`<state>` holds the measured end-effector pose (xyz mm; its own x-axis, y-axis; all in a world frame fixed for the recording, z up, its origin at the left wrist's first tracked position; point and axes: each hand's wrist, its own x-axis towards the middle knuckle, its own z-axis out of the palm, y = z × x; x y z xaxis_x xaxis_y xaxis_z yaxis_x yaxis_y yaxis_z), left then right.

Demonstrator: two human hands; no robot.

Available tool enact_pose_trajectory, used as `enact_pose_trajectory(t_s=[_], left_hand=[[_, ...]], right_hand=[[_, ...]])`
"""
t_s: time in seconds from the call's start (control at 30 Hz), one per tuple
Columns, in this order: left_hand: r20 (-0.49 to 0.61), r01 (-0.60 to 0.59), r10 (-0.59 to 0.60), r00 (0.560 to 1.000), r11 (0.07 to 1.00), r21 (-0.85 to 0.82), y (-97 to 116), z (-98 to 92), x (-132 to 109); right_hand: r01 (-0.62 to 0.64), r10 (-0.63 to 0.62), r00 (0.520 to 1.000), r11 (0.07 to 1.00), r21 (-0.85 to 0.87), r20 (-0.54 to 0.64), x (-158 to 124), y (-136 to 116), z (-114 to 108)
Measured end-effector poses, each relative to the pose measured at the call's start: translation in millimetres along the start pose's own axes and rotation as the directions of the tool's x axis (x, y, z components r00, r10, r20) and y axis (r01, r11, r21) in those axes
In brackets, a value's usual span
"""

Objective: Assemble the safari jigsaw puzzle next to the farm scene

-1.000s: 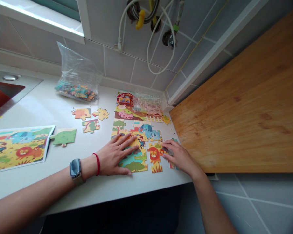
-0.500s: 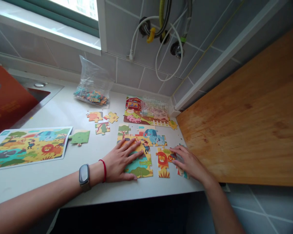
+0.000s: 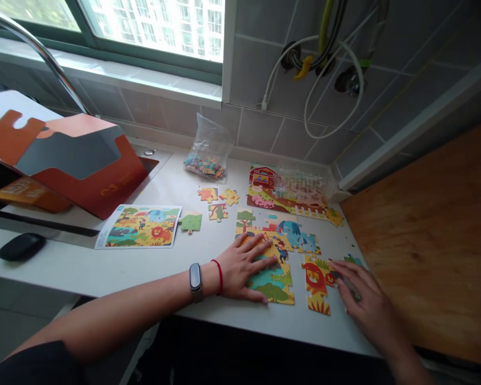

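My left hand (image 3: 244,267) lies flat with its fingers spread on an assembled group of jigsaw pieces (image 3: 272,289) showing a pond and a zookeeper. My right hand (image 3: 369,291) is at the counter's right end, its fingertips over a piece partly hidden beneath them, just right of a lion section (image 3: 315,280). A blue elephant section (image 3: 294,235) lies beyond my left fingers. Farther back is an assembled farm section (image 3: 264,192). Several loose pieces (image 3: 218,196) lie to the left, near a picture card (image 3: 138,227).
A plastic bag of pieces (image 3: 207,152) stands against the tiled wall. Crumpled clear plastic (image 3: 304,184) lies over the farm section. An orange box (image 3: 68,160) and a black oval object (image 3: 21,246) are at the left. A wooden board (image 3: 425,240) borders the right.
The view has swung up and back, showing more window and the orange box. My right hand has moved right, off the lion section. My left hand remains on the pieces.
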<state>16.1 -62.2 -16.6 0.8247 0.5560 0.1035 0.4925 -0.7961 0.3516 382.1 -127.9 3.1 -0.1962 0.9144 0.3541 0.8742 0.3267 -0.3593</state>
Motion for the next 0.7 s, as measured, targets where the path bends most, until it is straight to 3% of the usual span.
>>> enact_pose_trajectory(t_s=[0.03, 0.1, 0.23, 0.33, 0.43, 0.53, 0.6, 0.7], left_hand=[[-0.011, -0.004, 0.004, 1.0, 1.0, -0.001, 0.1, -0.8, 0.5], [-0.029, -0.023, 0.023, 0.999, 1.0, -0.014, -1.2, -4.5, 2.8], [-0.082, 0.013, -0.016, 0.997, 0.999, -0.039, -13.1, -22.2, 4.9], [-0.191, 0.223, -0.215, 0.958, 0.975, 0.021, -31.8, -42.1, -9.3], [-0.298, 0.468, -0.423, 0.856, 0.878, 0.099, -57.2, -62.3, -42.2], [-0.307, 0.619, -0.555, 0.773, 0.767, 0.172, -80.7, -76.1, -81.1], [-0.266, 0.634, -0.583, 0.767, 0.754, 0.174, -90.5, -79.2, -100.6], [-0.22, 0.571, -0.542, 0.811, 0.815, 0.097, -95.5, -76.1, -112.8]], right_hand=[[0.036, -0.033, 0.992, 0.999, 0.023, -0.12, -4.8, -15.8, 6.7], [0.09, -0.068, 0.972, 0.992, 0.085, -0.225, -13.8, -46.8, 21.3], [0.12, -0.077, 0.956, 0.983, 0.141, -0.282, -23.1, -82.2, 42.2], [0.082, -0.031, 0.955, 0.984, 0.161, -0.295, -21.4, -84.8, 45.0], [0.077, -0.024, 0.959, 0.981, 0.178, -0.283, -17.3, -83.6, 42.8], [0.102, -0.045, 0.962, 0.975, 0.199, -0.27, -15.0, -85.1, 42.2], [0.104, -0.045, 0.961, 0.973, 0.206, -0.274, -15.5, -85.7, 43.4], [0.092, -0.031, 0.962, 0.973, 0.214, -0.272, -17.9, -84.3, 46.0]])
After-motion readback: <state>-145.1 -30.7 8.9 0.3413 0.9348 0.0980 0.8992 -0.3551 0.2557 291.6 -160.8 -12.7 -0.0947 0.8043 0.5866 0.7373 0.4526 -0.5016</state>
